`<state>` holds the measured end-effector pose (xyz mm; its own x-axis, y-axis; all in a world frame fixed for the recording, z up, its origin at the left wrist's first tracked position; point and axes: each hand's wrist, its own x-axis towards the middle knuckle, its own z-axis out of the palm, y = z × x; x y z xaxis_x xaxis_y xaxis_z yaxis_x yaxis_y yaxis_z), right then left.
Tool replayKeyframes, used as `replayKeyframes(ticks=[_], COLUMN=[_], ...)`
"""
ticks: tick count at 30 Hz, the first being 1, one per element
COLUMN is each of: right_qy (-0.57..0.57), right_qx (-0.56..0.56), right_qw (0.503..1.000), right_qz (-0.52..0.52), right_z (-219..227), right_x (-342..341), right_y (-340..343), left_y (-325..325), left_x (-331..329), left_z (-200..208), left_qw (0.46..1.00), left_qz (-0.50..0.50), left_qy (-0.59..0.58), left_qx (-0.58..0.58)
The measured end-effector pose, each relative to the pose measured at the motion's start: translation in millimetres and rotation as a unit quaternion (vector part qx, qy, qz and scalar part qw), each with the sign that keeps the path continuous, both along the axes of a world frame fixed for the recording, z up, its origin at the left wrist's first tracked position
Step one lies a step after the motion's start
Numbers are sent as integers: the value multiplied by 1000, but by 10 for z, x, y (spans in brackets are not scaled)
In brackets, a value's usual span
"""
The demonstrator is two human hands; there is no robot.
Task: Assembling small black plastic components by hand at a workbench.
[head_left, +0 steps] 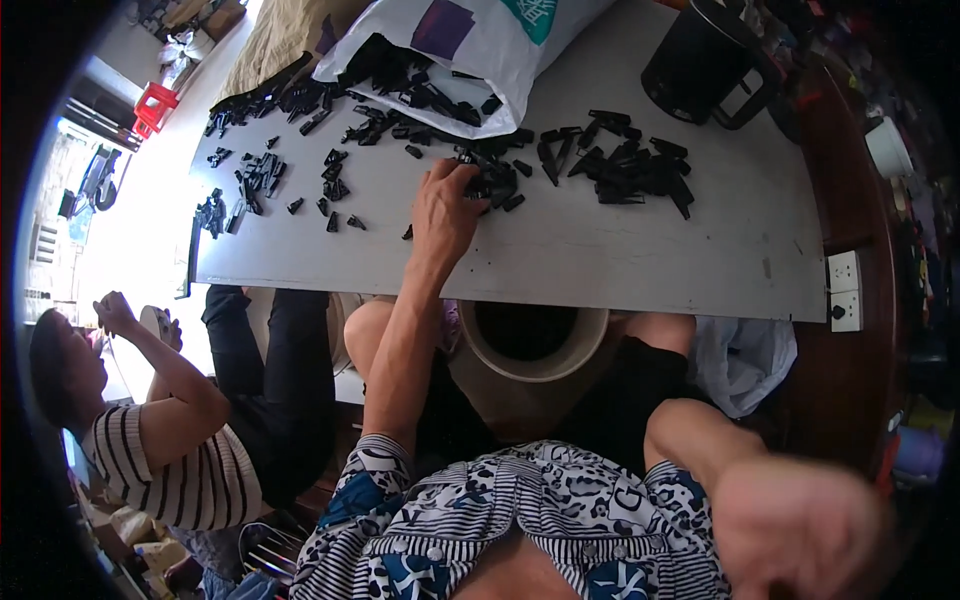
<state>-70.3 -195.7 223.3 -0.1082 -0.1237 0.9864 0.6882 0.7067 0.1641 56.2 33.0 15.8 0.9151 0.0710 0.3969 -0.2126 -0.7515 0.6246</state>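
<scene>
My left hand (447, 210) reaches over the grey table to a heap of small black plastic parts (503, 172). Its fingers and thumb are bent round parts at the heap's near edge; the back of the hand hides some fingertips. Raised at the lower right, my right hand (800, 520) is smeared by motion, so its fingers cannot be made out. Longer black plastic pieces (640, 172) lie heaped to the right of my left hand. More black parts spill from the mouth of a white plastic sack (505, 110) at the far side.
Small clusters of black parts (262, 172) lie on the table's left. A black kettle (700, 65) stands far right. Below the near edge is a pale-rimmed bucket (540, 372), with a white plastic bag (745, 365) to its right. Another person (175, 450) sits at the left.
</scene>
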Motion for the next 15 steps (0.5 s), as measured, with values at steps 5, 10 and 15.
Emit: replayKeyframes(ticks=[5, 10, 15], right_qy=[471, 377, 269], right_qx=[-316, -502, -498], right_qw=[753, 582, 458], right_qz=[-334, -516, -685], right_z=[-815, -1917, -2090], right_x=[1009, 1881, 2005], right_y=[195, 406, 542], left_y=[130, -72, -267], left_x=[-41, -52, -33], left_z=[15, 36, -20], left_qw=[999, 997, 990], left_qz=[15, 17, 41], left_qy=[-36, -23, 18], left_qx=[-25, 76, 137])
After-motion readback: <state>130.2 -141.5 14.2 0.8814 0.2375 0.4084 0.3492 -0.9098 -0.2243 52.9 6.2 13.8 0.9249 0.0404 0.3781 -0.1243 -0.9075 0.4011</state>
